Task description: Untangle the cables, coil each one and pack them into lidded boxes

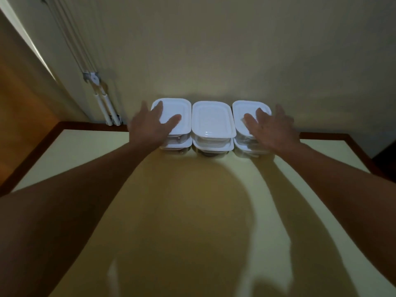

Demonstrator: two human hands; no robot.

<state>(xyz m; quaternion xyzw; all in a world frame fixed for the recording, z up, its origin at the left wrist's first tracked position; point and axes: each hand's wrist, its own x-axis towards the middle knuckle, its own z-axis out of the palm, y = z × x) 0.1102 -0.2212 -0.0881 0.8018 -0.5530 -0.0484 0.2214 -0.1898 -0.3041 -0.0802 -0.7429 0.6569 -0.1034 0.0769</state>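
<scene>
where our boxes (211, 118) stand: three lidded stacks abreast at the table's (192, 211) far edge
our left hand (150, 127): fingers (158, 108) straight, spread over left lid (182, 106), holding nothing
our right hand (272, 129): same, over right lid (242, 106)

Three side-by-side box stacks (211, 133) at table's (85, 151) far edge, apparently two-high.
</scene>
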